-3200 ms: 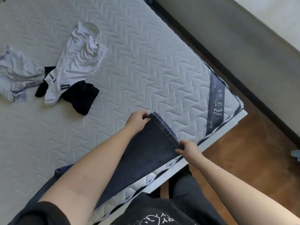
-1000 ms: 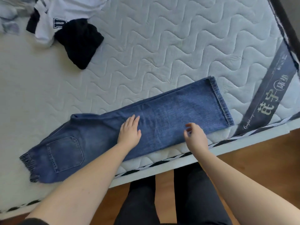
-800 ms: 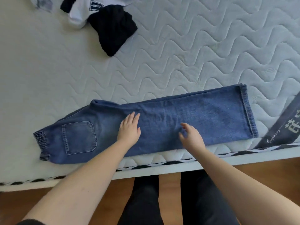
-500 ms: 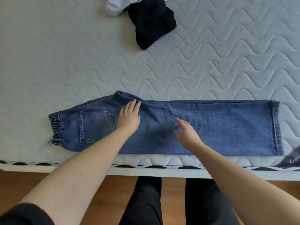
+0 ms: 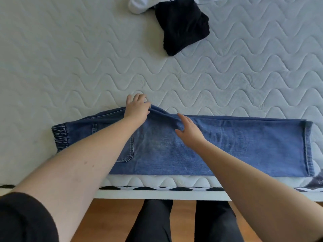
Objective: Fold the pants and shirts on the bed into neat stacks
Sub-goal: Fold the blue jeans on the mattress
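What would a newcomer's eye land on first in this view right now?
First the blue jeans, laid lengthwise along the near edge of the white mattress, waistband at the left and hem at the right. Next the two bare hands on them: the left hand grips the bunched far edge while the right hand rests open on the denim. A black garment lies crumpled at the top.
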